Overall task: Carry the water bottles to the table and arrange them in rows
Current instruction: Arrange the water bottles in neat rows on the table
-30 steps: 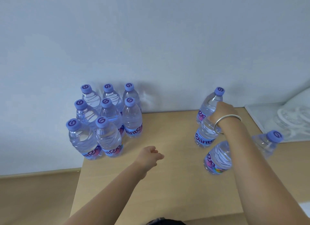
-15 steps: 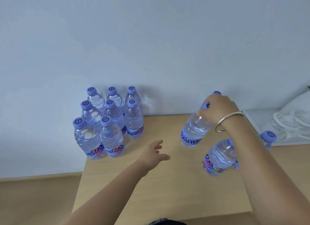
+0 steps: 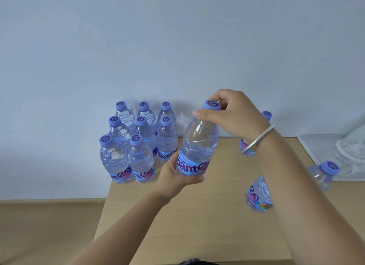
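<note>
Left hand (image 3: 173, 177) fingers curl under the held bottle (image 3: 197, 146) base | right hand (image 3: 235, 114) fingers pinch its cap — bottle aloft, tilted | grouped bottles (image 3: 138, 146) just left of the fingers — set it upright beside them, aligned, without nudging neighbours.

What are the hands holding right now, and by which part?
Both hold one water bottle: the right hand grips its neck just under the cap, and the left hand grips its base at the label.

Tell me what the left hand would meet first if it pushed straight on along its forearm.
Probably the clear plastic water bottle that both hands hold; past it the bare wall. Depth is unclear.
</note>
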A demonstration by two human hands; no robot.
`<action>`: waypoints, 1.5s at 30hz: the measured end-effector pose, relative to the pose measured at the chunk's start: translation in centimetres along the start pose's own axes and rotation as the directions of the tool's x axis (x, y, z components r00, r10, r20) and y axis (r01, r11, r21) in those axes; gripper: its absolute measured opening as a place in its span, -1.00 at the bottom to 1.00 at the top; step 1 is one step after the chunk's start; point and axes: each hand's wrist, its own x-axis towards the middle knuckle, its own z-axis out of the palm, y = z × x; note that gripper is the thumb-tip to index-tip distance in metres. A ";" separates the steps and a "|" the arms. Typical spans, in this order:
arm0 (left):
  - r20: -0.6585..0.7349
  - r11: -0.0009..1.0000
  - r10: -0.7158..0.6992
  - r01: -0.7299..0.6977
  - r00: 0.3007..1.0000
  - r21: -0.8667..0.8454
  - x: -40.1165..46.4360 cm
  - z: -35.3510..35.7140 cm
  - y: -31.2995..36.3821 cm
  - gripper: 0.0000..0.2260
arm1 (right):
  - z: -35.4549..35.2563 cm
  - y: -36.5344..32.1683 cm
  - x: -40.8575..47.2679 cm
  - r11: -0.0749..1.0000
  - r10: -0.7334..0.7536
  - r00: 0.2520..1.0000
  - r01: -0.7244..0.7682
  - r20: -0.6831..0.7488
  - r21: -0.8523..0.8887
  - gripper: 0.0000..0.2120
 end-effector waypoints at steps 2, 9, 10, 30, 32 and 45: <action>0.067 0.999 -0.030 0.031 0.997 -0.019 -0.5 -0.6 0.4 -0.50 | 0.3 0.7 0.0 0.967 0.004 0.984 -0.049 0.177 0.250 -0.72; 0.235 0.991 -0.131 0.134 0.963 0.003 -1.0 -2.2 1.1 -0.50 | 2.7 3.6 0.3 0.949 -0.076 0.866 -0.088 0.493 0.302 -0.77; 0.237 0.990 -0.140 0.144 0.961 0.000 -1.1 -2.3 1.0 -0.48 | 2.9 3.7 0.4 0.948 -0.083 0.872 -0.080 0.483 0.307 -0.78; -0.139 0.952 -0.262 0.279 0.955 0.128 -0.2 -4.9 -3.5 -0.49 | 9.4 8.1 1.9 0.975 0.020 0.890 -0.117 0.455 0.187 -0.55; -0.258 0.938 -0.266 0.311 0.929 0.151 -0.1 -5.0 -4.4 -0.48 | 10.1 8.5 1.9 0.973 0.004 0.892 -0.107 0.451 0.204 -0.58; -0.394 0.861 -0.472 0.509 0.788 -0.013 0.2 -5.0 -7.1 -0.52 | 14.5 10.1 2.5 0.999 -0.038 0.929 0.028 0.369 0.034 -0.46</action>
